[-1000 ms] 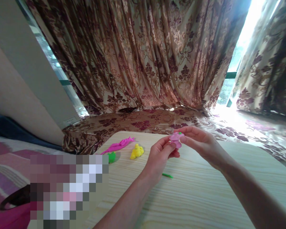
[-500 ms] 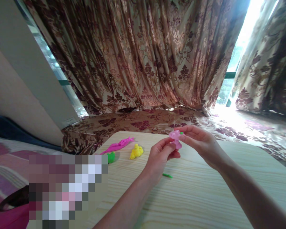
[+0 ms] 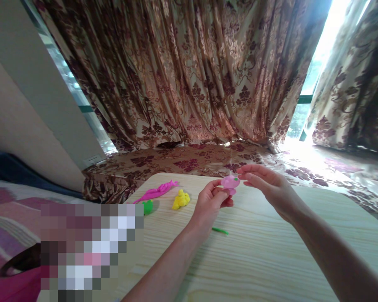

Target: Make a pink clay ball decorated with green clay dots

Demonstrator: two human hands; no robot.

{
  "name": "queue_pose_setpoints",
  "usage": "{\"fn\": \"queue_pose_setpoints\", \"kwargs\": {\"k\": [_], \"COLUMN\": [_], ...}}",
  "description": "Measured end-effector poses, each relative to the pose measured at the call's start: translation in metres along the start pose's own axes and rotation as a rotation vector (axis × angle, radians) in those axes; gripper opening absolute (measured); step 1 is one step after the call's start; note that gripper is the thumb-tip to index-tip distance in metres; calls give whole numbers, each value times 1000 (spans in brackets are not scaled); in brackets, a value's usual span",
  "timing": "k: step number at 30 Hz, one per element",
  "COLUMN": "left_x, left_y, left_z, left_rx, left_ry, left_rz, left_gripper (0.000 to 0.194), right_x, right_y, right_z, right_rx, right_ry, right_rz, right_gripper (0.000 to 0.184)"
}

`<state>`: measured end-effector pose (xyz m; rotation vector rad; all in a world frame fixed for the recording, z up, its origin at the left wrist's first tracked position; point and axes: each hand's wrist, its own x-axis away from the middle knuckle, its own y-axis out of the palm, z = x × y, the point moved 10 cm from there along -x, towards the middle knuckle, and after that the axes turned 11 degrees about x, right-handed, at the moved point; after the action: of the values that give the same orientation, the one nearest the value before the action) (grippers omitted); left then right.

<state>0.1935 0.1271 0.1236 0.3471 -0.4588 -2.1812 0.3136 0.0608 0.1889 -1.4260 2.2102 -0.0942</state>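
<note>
My left hand (image 3: 211, 202) pinches a small pink clay piece (image 3: 230, 183) from below, fingers closed on it, above the light wooden table (image 3: 255, 260). My right hand (image 3: 264, 184) meets it from the right, its fingertips touching the pink piece at a tiny green bit. A thin green clay stick (image 3: 220, 230) lies on the table just under my left wrist. Further left on the table lie a yellow clay lump (image 3: 180, 199), a green clay lump (image 3: 147, 206) and a long magenta clay strip (image 3: 156, 192).
Patterned brown curtains (image 3: 189, 75) hang behind the table and pool onto a ledge. Bright light comes through a gap at the right. A striped pink bedcover (image 3: 9, 218) lies at the left, beside a blurred patch.
Both hands with the pink piece have shifted slightly left and a little up. My right fingers have loosened somewhat. The clay on the table has not moved.
</note>
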Motion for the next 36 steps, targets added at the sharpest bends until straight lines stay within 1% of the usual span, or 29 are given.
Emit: {"fn": "queue_pose_setpoints", "kwargs": {"k": [3,5,7,9,12,15,18,20,23,24,26,29,31,34,36], "left_x": [-5,-5,-3,0,6,10,11,11,13,13,13,12,12,10,10], "left_y": [-8,-9,-4,6,21,30,32,34,38,39,39,36,33,27,22], "left_z": [-18,-32,-47,-59,-69,-70,-62,-55,-49,-49,-51,-50,-46,-33,-26], "left_rx": [-125,-190,-256,-312,-397,-495,-594,-725,-994,-1062,-1127,-1128,-1067,-885,-698], "left_ry": [-28,-50,-67,-78,-73,-31,48,137,267,291,305,307,294,244,163], "left_rz": [0,-25,-69,-122,-182,-218,-224,-233,-270,-279,-288,-279,-264,-207,-155], "left_gripper": [34,33,34,34,31,26,19,16,17,17,15,16,21,22,20], "right_x": [4,12,24,38,55,63,66,67,69,69,69,67,66,66,67], "right_y": [-6,-9,-14,-18,-23,-24,-20,-16,-9,-8,-5,-8,-13,-18,-19], "right_z": [26,45,64,77,85,89,97,103,109,110,110,109,106,101,96], "right_rx": [81,114,123,121,90,41,-16,-59,-132,-158,-208,-262,-279,-288,-289], "right_ry": [85,146,207,262,309,338,374,398,425,432,440,441,439,438,435], "right_rz": [17,12,4,-9,-26,-32,-37,-45,-69,-78,-91,-84,-62,-34,-26], "right_gripper": [31,30,28,28,28,28,25,24,24,25,27,32,34,35,35]}}
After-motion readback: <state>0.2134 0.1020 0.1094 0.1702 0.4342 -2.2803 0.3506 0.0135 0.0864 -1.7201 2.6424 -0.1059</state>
